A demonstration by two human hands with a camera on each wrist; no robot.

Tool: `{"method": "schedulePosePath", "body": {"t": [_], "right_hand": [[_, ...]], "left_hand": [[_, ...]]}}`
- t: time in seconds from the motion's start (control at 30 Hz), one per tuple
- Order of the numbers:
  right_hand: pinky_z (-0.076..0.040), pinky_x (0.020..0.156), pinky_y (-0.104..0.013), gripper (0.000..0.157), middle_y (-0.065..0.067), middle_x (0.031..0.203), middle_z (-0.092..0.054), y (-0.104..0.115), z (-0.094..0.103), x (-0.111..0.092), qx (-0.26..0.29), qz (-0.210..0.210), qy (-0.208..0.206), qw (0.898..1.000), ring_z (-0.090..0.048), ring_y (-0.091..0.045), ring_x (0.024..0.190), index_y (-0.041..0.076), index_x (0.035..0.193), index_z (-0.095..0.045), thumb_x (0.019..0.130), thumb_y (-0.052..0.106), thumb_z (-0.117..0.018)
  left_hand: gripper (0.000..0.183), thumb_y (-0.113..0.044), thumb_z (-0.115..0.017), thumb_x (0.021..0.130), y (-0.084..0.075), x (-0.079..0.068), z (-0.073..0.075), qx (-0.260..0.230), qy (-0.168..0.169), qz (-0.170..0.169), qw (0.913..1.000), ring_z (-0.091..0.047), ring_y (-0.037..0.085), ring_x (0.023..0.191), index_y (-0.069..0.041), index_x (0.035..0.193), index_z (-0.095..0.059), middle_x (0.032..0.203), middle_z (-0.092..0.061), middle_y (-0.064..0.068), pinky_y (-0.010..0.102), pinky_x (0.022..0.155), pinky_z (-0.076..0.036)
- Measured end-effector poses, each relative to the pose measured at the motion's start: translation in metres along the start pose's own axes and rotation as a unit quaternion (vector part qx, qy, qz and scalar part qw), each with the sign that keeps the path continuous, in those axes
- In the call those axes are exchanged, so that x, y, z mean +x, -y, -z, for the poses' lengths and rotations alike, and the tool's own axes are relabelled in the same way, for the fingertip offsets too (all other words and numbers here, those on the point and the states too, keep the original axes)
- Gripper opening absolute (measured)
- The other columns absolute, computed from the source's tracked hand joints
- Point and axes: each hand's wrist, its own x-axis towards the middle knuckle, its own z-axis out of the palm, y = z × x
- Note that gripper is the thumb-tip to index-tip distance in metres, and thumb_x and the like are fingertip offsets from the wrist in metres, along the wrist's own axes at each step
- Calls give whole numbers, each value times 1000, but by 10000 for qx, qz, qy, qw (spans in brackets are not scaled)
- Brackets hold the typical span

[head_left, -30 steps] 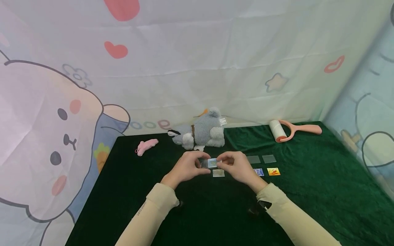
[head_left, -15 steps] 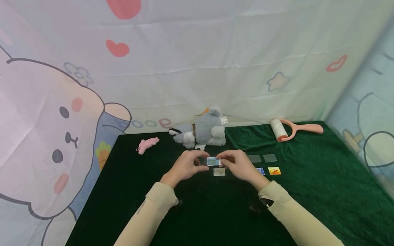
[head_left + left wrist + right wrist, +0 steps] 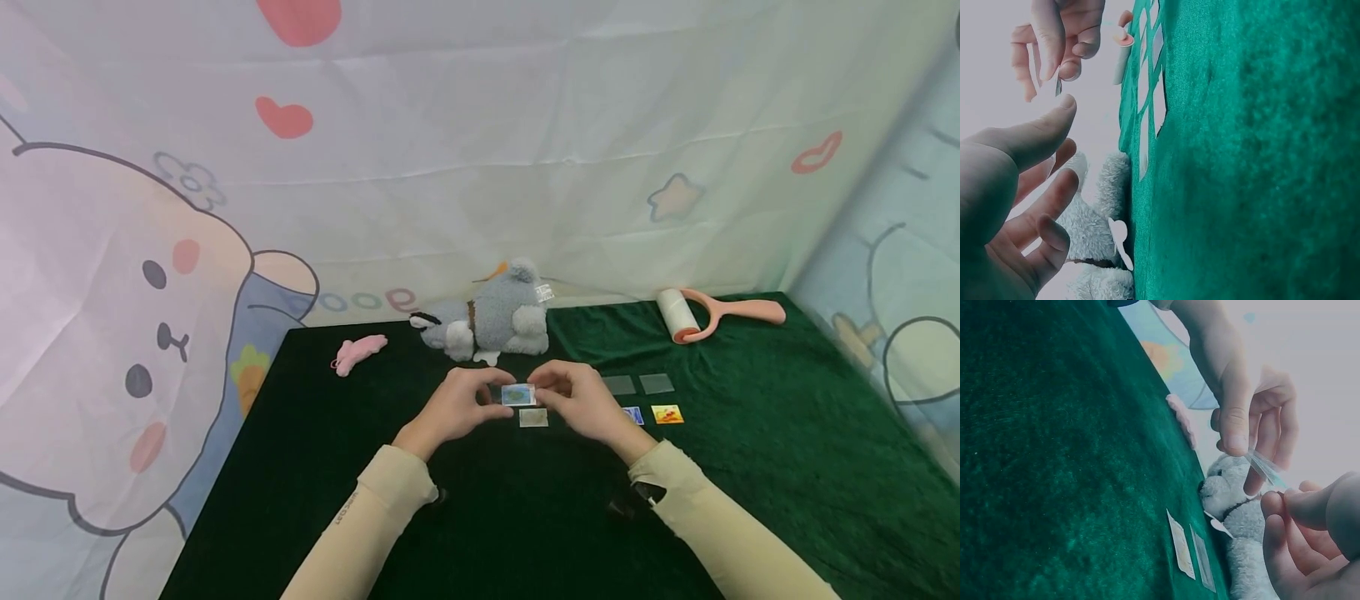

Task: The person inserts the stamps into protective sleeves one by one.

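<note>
Both hands hold a small clear sleeve with a blue-green picture stamp point(image 3: 518, 394) at it, raised above the green cloth. My left hand point(image 3: 459, 402) grips the sleeve's left side between thumb and fingers; the clear film point(image 3: 1264, 467) shows in the right wrist view. My right hand point(image 3: 576, 400) pinches the right end with thumb and index finger. The stamp overlaps the sleeve, though how deep it sits inside cannot be told. Just below lies a beige stamp point(image 3: 533, 417). Beside the right hand are a blue stamp point(image 3: 634, 415), partly hidden, and a yellow one point(image 3: 667, 414).
Two clear sleeves, one left point(image 3: 620, 385) and one right point(image 3: 657, 383), lie behind the stamps. A grey plush toy point(image 3: 498, 321) lies at the back, a pink plush point(image 3: 358, 354) at back left. At back right rests a lint roller point(image 3: 720, 313). A printed curtain point(image 3: 450, 167) hangs behind.
The blue-green stamp has shifted left towards the left hand, over the clear sleeve, and its picture now faces the head camera more fully. Both hands keep their hold.
</note>
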Motion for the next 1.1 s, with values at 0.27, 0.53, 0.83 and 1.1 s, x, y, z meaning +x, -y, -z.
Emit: {"method": "schedulePosePath", "body": {"t": [0.27,0.53,0.83,1.1], "right_hand": [[-58,83,-34,26,-8,106,-73,-6,-4,3,173,52,-48,9998,-72,-19,95,6,123,-66,98,2,-73],[-60,86,-43,31,-12,111,-74,-4,-5,2,384,-203,130,9990,-74,-25,100,2,128,-62,99,5,-72],[-60,89,-46,30,-15,112,-75,-2,-6,0,504,-305,205,9981,-74,-28,103,1,130,-62,101,6,-70],[-60,89,-46,27,-12,109,-75,-2,-6,0,324,-273,224,9989,-74,-24,100,2,127,-64,100,4,-70]], "left_hand": [[39,-21,-84,92,-2,2,-2,-6,28,-34,10000,-63,10,83,-20,130,-72,115,-73,-4,28,65,-54],[40,-21,-84,92,-6,4,-3,-72,127,-110,9998,-62,10,80,-19,131,-71,112,-73,-3,28,65,-53],[40,-22,-84,93,-8,2,-5,-98,160,-221,9996,-61,12,83,-17,131,-71,116,-73,-3,29,68,-53],[27,-26,-75,100,-8,3,-6,-260,47,-289,9992,-63,10,89,-15,124,-76,115,-75,-5,28,73,-54]]}}
